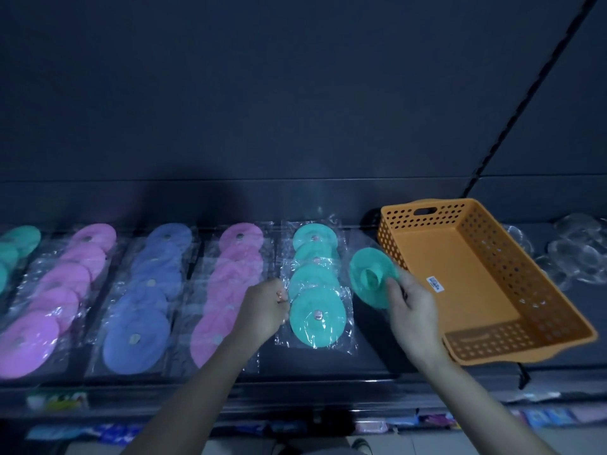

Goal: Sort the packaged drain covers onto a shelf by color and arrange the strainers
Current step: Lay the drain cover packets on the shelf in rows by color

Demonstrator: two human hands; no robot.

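Packaged drain covers lie in overlapping rows on a dark shelf (328, 366): teal at the far left (16, 247), pink (56, 300), blue (144, 300), pink (226, 290) and teal (315, 287). My left hand (262, 307) pinches the left edge of the plastic wrap of the front teal cover in the right teal row. My right hand (410, 307) holds a loose teal drain cover (371, 277), tilted on edge, just right of that row.
An empty orange perforated basket (486, 343) sits tilted on the shelf right of my right hand. Clear round strainers (578, 254) lie at the far right. A black slotted upright (525, 103) runs up the back panel. More packaged goods show on the shelf below.
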